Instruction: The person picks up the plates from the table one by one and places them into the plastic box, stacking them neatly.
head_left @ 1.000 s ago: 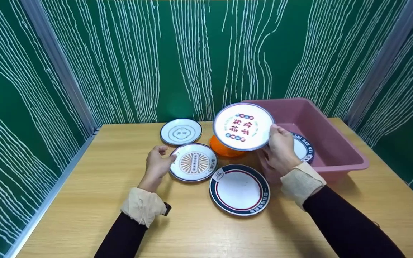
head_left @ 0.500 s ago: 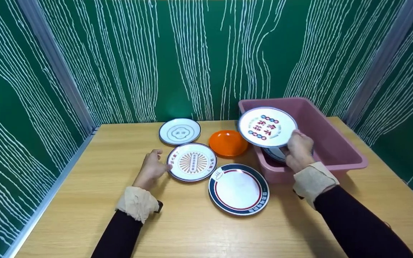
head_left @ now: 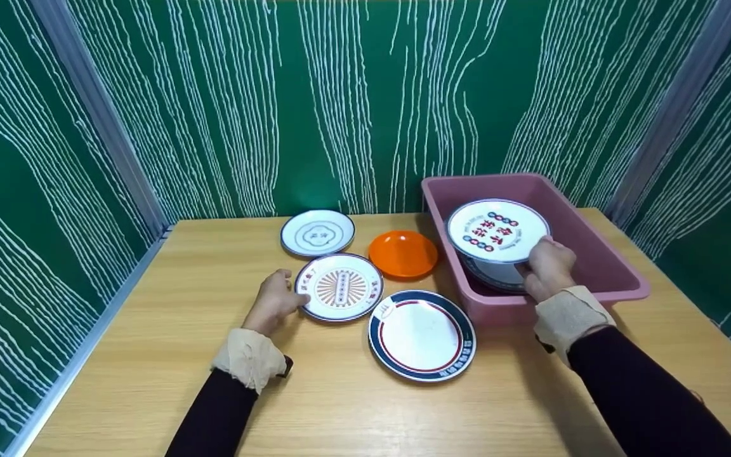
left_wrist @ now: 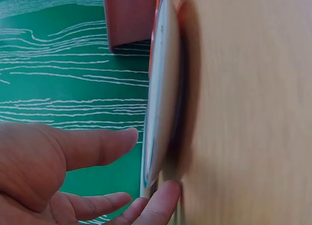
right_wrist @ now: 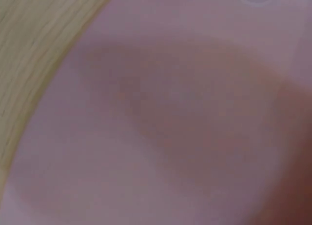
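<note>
My right hand (head_left: 549, 266) grips the right rim of a white plate (head_left: 499, 230) with red characters and small red and blue emblems, held over the pink basin (head_left: 594, 254). Beneath it a dark-rimmed plate (head_left: 491, 274) shows inside the basin. By the left rim of a sunburst-patterned plate (head_left: 339, 288) is my left hand (head_left: 272, 303). In the left wrist view, the thumb (left_wrist: 105, 146) and fingers are spread at that plate's edge (left_wrist: 163, 93). The right wrist view is filled by the blurred pink basin wall (right_wrist: 97, 152).
Behind the sunburst plate lies a white plate with a grey emblem (head_left: 318, 233). An orange plate (head_left: 402, 254) sits next to the basin, and a navy-rimmed plate (head_left: 422, 336) lies in front. Green walls (head_left: 365, 114) enclose the wooden table (head_left: 150, 355).
My right hand has carried the red-character plate rightward from above the orange plate to over the basin. My left hand has shifted only slightly beside the sunburst plate.
</note>
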The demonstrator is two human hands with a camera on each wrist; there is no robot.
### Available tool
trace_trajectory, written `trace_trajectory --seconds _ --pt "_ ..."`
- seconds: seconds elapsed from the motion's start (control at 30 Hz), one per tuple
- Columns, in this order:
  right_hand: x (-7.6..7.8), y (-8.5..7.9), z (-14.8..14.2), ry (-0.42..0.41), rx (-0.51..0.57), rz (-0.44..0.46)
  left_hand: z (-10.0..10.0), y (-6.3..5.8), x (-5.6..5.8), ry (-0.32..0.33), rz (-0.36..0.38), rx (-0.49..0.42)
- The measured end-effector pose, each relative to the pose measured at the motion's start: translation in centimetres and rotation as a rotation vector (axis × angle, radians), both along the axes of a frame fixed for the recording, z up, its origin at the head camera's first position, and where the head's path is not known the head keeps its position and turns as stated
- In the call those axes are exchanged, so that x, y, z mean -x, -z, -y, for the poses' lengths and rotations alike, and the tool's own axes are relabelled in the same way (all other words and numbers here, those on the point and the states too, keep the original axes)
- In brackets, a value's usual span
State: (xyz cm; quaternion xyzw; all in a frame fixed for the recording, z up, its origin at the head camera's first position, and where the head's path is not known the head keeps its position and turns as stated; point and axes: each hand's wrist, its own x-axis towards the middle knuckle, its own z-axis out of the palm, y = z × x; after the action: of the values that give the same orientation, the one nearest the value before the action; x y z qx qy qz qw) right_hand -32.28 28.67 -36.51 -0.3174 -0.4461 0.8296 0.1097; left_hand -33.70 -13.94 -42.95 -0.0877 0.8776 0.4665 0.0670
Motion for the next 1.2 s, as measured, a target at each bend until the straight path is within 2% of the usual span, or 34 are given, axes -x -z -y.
trace_trajectory --seconds 0.17,0.33,0.4,0.63,0.87,0.97,1.1,1.2 --pt "0.2 0.2 -0.7 0.003 -0.014 0.033 0.1 0.5 0.3 -0.001 -0.011 -0.009" --pt "0.3 0.4 -1.0 0.008 0.036 0.028 0.2 0.8 0.4 0.014 -0.027 -0.026" --pt "0.3 0.4 -1.1 0.003 0.064 0.016 0.1 0.8 0.5 0.027 -0.022 -0.054" --pt "0.3 0.3 -0.9 -0.043 0.09 0.022 0.0 0.9 0.4 0.011 0.0 -0.122" --pt "0.3 0.4 -1.3 -0.037 0.181 0.013 0.0 1.4 0.6 0.038 0.066 -0.28" --pt "0.4 0.5 -1.4 -0.071 0.263 0.009 0.1 1.7 0.7 0.033 0.092 -0.287" --pt "0.5 0.6 -1.8 -0.14 0.352 0.017 0.1 1.8 0.6 0.023 0.091 -0.289" --pt "0.4 0.6 -2.1 -0.175 0.319 0.06 0.1 1.6 0.5 0.023 0.088 -0.295"
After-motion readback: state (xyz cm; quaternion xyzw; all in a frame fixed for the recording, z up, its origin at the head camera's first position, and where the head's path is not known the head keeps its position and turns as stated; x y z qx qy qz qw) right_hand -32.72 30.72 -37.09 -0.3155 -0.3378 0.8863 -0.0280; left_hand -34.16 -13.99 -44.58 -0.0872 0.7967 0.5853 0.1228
